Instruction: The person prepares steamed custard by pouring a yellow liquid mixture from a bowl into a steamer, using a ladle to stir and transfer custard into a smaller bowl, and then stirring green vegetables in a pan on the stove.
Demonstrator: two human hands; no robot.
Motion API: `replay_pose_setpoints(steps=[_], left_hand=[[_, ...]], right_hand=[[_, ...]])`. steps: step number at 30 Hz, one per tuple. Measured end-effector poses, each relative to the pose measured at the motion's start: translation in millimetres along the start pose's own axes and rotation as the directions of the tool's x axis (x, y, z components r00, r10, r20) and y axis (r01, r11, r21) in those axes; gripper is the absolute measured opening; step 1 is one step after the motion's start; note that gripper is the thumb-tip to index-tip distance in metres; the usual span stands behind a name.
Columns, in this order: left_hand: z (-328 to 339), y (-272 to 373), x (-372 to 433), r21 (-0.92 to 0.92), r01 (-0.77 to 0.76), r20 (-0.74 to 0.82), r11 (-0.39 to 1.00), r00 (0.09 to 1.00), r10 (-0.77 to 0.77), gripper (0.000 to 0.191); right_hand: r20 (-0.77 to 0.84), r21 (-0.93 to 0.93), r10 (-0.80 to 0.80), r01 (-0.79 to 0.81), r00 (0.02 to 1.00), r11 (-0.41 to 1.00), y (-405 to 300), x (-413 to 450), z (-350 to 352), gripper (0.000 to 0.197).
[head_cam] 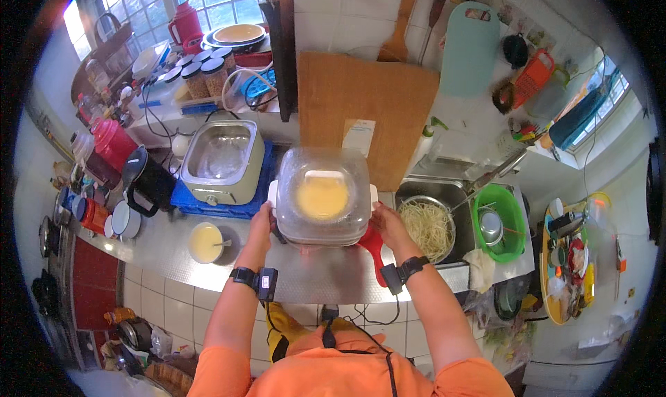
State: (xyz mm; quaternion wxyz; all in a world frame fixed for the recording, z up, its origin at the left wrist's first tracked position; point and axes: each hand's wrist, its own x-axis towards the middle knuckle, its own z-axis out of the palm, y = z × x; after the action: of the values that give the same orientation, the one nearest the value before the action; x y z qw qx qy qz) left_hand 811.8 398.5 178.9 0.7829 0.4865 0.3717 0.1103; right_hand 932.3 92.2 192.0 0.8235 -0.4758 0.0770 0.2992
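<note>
Both my hands hold a clear plastic steamer box with a lid [283, 196] by its white side handles. My left hand [261, 225] grips the left handle, and my right hand [388, 225] grips the right one. Through the lid shows a round patch of yellow food [322, 196], below the white lid handle [322, 175]. Left of the box, a square steamer base [221, 152] with a metal basin and a front knob rests on a blue crate [192, 207]. A bowl of pale yellow liquid [204, 242] with a spoon stands near the counter's edge. Partly under the box lies a red-handled utensil [373, 254].
The sink [463, 230] at right holds a metal colander of bean sprouts [424, 225]. A green plastic basin [515, 241] stands beside it. Behind the box leans a wooden board [333, 95]. A black kettle [140, 181] and a white enamel cup [126, 220] are at left.
</note>
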Motion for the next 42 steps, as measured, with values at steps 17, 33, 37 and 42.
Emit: replay_pose_setpoints(steps=[17, 33, 37, 42], left_hand=[[-23, -6, -40, -0.017, -0.088, 0.034, 0.996, 0.996, 0.088, 0.042], [-251, -5, -100, -0.237, 0.253, 0.092, 0.938, 0.967, -0.237, 0.046], [-259, 11, -63, -0.393, 0.305, 0.19, 0.868, 0.95, -0.247, 0.046], [-261, 11, -34, -0.278, 0.358, 0.213, 0.891, 0.928, -0.306, 0.05]], right_hand=[[-0.043, -0.178, -0.096, 0.087, 0.994, 0.98, -7, -10, 2, 0.029], [0.625, -0.736, 0.014, 0.583, 0.781, 0.344, 91, -116, 205, 0.032], [0.471, -0.859, 0.037, 0.449, 0.881, 0.245, 187, -51, 247, 0.043], [0.12, -0.932, 0.076, 0.086, 0.99, 0.351, 258, 9, 264, 0.037]])
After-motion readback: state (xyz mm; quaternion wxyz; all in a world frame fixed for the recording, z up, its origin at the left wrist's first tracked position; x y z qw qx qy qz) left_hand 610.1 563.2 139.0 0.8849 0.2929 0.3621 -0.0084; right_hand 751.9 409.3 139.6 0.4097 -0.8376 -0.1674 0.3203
